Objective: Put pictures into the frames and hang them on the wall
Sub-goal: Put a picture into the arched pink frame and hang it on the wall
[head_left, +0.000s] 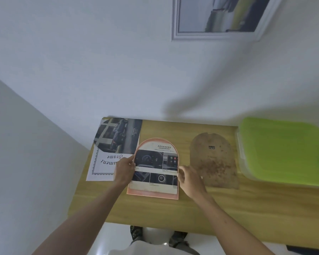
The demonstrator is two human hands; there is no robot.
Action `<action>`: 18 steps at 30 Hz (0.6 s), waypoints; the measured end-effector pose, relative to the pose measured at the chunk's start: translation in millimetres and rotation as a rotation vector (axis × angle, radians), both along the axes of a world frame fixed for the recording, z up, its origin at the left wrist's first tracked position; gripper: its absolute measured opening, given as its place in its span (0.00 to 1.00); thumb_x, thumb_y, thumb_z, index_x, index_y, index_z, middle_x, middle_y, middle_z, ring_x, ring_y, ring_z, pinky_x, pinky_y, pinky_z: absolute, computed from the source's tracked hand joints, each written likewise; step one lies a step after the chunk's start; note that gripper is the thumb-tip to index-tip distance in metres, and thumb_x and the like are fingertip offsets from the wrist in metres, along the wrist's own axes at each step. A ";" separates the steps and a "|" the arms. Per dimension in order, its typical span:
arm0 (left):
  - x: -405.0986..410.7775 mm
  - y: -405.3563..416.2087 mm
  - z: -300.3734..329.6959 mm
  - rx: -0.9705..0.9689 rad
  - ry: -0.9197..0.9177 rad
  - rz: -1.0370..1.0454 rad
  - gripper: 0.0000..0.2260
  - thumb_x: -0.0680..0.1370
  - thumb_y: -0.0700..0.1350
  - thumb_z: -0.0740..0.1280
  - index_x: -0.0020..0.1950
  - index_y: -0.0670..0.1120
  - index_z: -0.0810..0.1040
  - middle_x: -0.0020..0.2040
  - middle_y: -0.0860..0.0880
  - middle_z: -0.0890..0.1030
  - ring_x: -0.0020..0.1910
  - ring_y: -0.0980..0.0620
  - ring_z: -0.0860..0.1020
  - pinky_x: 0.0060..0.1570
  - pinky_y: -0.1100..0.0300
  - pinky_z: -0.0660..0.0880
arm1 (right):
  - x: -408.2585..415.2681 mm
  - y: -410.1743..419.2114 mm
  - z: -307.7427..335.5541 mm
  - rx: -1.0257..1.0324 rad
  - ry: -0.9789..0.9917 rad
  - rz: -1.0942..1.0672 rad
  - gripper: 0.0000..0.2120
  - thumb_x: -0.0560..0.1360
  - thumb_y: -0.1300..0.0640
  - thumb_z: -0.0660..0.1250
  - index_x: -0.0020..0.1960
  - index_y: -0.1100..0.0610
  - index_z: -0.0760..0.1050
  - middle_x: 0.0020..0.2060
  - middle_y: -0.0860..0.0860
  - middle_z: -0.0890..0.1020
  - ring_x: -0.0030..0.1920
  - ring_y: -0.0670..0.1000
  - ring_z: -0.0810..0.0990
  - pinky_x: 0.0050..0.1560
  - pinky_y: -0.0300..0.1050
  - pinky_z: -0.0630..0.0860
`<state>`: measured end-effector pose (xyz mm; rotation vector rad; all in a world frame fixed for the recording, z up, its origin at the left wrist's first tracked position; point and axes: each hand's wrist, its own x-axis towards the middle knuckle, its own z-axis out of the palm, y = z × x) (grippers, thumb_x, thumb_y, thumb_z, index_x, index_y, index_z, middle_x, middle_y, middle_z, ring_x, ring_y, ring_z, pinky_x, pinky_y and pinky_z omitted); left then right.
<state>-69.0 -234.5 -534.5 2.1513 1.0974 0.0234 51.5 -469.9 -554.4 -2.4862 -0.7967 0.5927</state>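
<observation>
An arch-shaped orange frame [151,194] lies flat on the wooden table [173,214], in front of me. An arch-cut picture [156,162] headed "ADVANCED", with dark car-interior photos, rests inside it. My left hand [124,169] pinches the picture's left edge. On the opposite edge, my right hand [189,178] grips it at about the same height. A brown arch-shaped backing board [213,162] with a small metal hanger lies to the right of the frame. One white-framed picture [219,17] hangs on the wall above.
A car brochure [118,135] and a white "Document Frame" insert sheet [103,166] lie at the table's left end. A clear box with a green lid [284,151] stands at the right end. The table's back edge meets the white wall.
</observation>
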 end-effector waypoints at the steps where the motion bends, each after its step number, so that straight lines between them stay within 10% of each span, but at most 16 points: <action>1: -1.2 -1.5 -1.5 0.046 0.012 -0.028 0.14 0.79 0.36 0.63 0.62 0.45 0.81 0.45 0.44 0.80 0.41 0.48 0.77 0.40 0.59 0.73 | -2.9 5.9 0.5 -0.016 0.009 -0.021 0.16 0.81 0.57 0.62 0.68 0.57 0.73 0.59 0.54 0.78 0.55 0.54 0.80 0.52 0.48 0.78; 9: -13.8 -16.2 -8.0 0.219 0.203 -0.228 0.19 0.79 0.53 0.64 0.67 0.45 0.72 0.64 0.45 0.71 0.60 0.45 0.74 0.54 0.49 0.77 | -29.0 31.6 6.7 -0.209 -0.082 -0.086 0.23 0.82 0.52 0.59 0.76 0.54 0.64 0.61 0.54 0.75 0.57 0.55 0.78 0.46 0.46 0.75; 18: -16.2 -20.1 -22.5 -0.028 0.148 -0.124 0.23 0.80 0.53 0.65 0.73 0.49 0.69 0.77 0.41 0.53 0.75 0.41 0.50 0.73 0.44 0.54 | -56.5 60.7 9.9 -0.323 0.041 -0.238 0.31 0.82 0.44 0.57 0.79 0.60 0.57 0.74 0.60 0.59 0.74 0.59 0.60 0.70 0.51 0.67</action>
